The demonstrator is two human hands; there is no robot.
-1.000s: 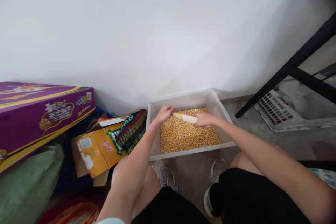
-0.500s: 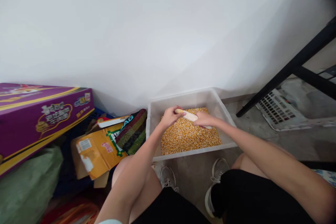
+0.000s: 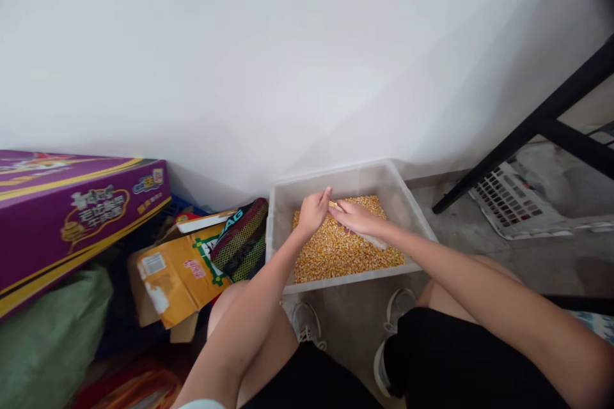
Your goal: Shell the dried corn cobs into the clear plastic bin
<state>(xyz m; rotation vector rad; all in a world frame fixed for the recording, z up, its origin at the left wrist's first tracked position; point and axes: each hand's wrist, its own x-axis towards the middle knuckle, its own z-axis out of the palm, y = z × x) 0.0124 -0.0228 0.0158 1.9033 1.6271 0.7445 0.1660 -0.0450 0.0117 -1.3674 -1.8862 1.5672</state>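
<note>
Head view: bare left hand [image 3: 314,211] and bare right hand [image 3: 357,217] meeting at a long, pale corn cob [image 3: 377,241].
The right hand is clamped on the cob, one end jutting beneath its wrist; whether the left grips cannot be told. Underneath, loose yellow kernels [image 3: 340,257] lie in a translucent rectangular plastic bin [image 3: 355,182]; beyond, a white wall [image 3: 307,64].

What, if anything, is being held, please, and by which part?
The right hand holds a corn cob along its middle; the left hand hides any contact.
</note>
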